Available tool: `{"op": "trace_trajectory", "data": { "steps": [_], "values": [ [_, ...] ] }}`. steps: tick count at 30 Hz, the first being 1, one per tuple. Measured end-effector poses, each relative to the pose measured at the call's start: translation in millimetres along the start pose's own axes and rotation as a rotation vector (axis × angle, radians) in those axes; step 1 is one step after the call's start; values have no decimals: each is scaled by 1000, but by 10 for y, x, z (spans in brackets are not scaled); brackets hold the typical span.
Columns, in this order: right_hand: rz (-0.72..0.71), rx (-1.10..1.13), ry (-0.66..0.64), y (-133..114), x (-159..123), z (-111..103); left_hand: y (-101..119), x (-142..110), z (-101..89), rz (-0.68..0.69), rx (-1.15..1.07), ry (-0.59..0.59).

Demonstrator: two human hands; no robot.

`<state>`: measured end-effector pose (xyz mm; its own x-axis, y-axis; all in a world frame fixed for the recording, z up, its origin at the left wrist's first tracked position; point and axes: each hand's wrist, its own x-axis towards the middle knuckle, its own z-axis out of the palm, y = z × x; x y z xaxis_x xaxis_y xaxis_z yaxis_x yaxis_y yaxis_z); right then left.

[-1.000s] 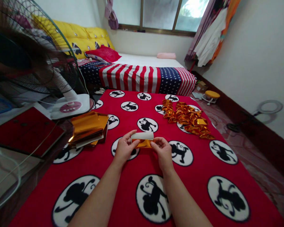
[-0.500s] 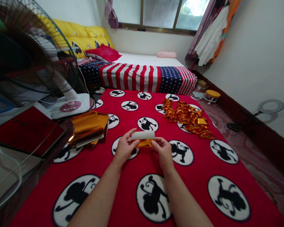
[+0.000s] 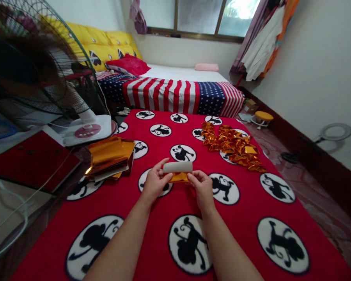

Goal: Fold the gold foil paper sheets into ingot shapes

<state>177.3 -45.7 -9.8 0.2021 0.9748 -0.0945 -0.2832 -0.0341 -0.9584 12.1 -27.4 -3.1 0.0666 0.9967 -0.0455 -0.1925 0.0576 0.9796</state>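
Observation:
Between my two hands is a sheet of gold foil paper point(image 3: 179, 177), its white back curling over along the far edge. My left hand point(image 3: 154, 182) pinches the left end, thumb on the gold side. At the right end my right hand point(image 3: 202, 186) grips it the same way, the fingers mostly hidden behind the paper. A stack of gold foil sheets point(image 3: 109, 152) lies to the left on the red cloth. Over to the right sit several folded gold foil pieces point(image 3: 229, 142), grouped in rows.
The red cloth point(image 3: 152, 249) with monkey prints covers the surface under my hands. A fan point(image 3: 87, 130) with blurred blades stands at the left, beside a dark red panel point(image 3: 35, 160). Beyond are a bed point(image 3: 169, 95) and, on the floor, a yellow stool point(image 3: 263, 116).
The white back of the foil paper shows a little taller and more evenly curled than a second ago. Both hands keep their pinch in nearly the same place.

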Motion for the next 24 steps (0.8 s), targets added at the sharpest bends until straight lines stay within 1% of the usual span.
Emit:
{"op": "trace_trajectory", "data": {
  "steps": [16, 20, 24],
  "values": [
    [-30, -13, -6, 23, -6, -4, -13, -3, -16, -9, 2, -7],
    [-36, -19, -8, 15, -10, -2, -28, 2, -21, 7, -17, -21],
    [-32, -27, -4, 11, -6, -2, -39, 7, -19, 13, -14, -12]
  ]
}}
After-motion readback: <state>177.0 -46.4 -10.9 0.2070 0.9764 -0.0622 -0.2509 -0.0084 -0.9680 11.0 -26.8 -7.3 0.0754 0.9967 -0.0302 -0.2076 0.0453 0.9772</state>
